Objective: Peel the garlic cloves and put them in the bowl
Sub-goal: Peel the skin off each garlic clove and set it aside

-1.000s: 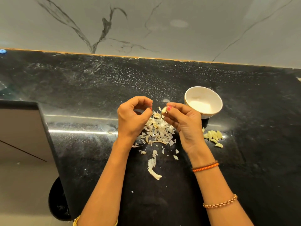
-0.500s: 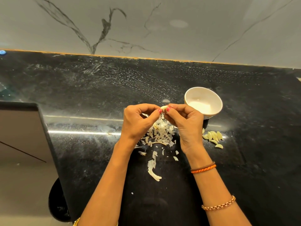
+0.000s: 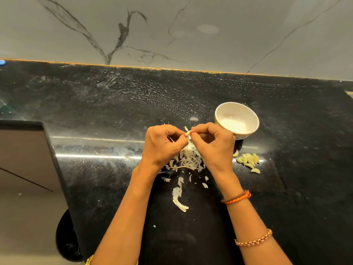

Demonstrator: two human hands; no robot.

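A: Left to right. What's at the left edge?

B: Brown panel [image 3: 23, 155], not involved. Black counter [image 3: 107, 111] is the work surface.

A: Hands?

B: Left hand [image 3: 162, 144] and right hand [image 3: 214, 144] meet fingertip to fingertip above the counter. Both pinch one clove [image 3: 188, 133] between them. Only a small pale bit of it shows.

A: Why two hands on it?

B: My read: one steadies, one picks skin. Can't tell which does which, the fingers hide the contact.

A: Why hold it there?

B: Directly over the peel pile [image 3: 188, 159], so scraps drop onto the same heap. A long strip [image 3: 178, 197] and loose flakes lie nearer the body.

A: Bowl?

B: White bowl [image 3: 246, 113], just behind the right hand, the hand overlapping its near rim. Looks empty inside. Close enough for a short drop.

A: Peeled ones?

B: A cluster of cloves [image 3: 248, 159] lies on the counter right of the hand, in front of the bowl, not in it. Probably staged for one transfer.

A: Status?

B: Mid-peel. Nothing visibly in the bowl yet.
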